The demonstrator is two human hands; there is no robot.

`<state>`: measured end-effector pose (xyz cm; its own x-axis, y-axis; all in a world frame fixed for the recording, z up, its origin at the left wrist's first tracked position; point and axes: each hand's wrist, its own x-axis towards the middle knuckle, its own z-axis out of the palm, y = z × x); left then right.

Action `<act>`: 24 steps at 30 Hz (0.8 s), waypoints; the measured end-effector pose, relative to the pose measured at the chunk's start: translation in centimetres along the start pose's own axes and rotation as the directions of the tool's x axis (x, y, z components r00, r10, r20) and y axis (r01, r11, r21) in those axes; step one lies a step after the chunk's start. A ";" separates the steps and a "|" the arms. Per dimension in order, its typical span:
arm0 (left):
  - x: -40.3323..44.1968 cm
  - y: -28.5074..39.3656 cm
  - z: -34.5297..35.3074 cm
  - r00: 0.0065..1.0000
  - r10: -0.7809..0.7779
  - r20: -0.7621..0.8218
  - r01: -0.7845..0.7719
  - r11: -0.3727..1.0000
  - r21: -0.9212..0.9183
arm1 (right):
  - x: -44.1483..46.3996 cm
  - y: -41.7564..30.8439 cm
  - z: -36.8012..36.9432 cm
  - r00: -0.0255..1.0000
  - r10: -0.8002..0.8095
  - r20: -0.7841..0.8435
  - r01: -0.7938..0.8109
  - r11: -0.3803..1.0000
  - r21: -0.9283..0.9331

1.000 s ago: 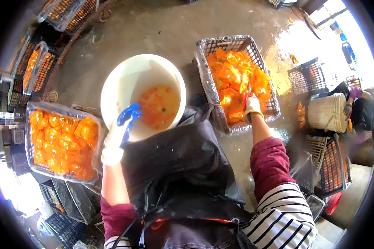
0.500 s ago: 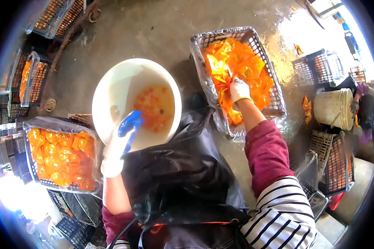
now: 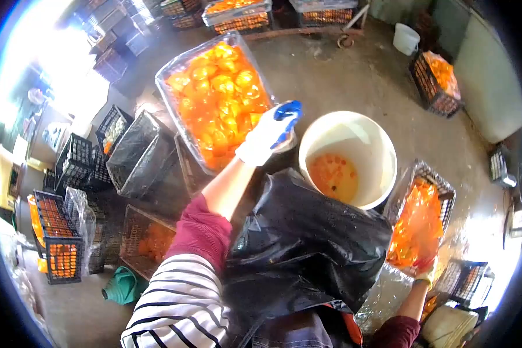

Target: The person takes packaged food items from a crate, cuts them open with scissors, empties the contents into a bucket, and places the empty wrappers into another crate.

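My left hand (image 3: 269, 133), in a white glove with blue-coated fingers, is stretched out with fingers apart beside the right rim of a plastic-lined crate (image 3: 167, 77) heaped with glossy orange pieces (image 3: 223, 84). Nothing shows in its grasp. Far to the right, my right hand (image 3: 426, 269) is at the near end of a second lined crate (image 3: 445, 185) filled with orange, peel-like pieces (image 3: 416, 220). Its fingers look closed around something reddish, blurred too much to name. Between the crates stands a white tub (image 3: 383, 165) with cloudy liquid and small orange bits at its bottom (image 3: 333, 177).
A black plastic sheet (image 3: 307, 232) covers my lap. Stacked crates (image 3: 75, 162) stand at left, with a green object (image 3: 123, 285) on the floor. A white bucket (image 3: 406, 39) and another filled crate (image 3: 438, 84) are at the far right.
My view has turned left. My left hand has moved from over the tub to the left crate's rim. My right hand has drawn back from the peel heap to its crate's near end.
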<state>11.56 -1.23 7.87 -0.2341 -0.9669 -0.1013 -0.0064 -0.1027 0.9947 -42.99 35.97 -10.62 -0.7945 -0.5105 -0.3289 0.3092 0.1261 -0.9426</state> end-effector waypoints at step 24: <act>9.5 -3.2 -20.6 0.977 0.152 -0.152 0.066 0.461 0.885 | -11.5 -8.4 36.5 0.878 -0.115 0.465 0.227 0.954 -0.193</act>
<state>29.37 -14.92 3.38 -0.0821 -0.9954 0.0498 -0.8788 0.0958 0.4675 -17.34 9.77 3.19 -0.4902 -0.8579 -0.1537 0.0136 0.1688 -0.9856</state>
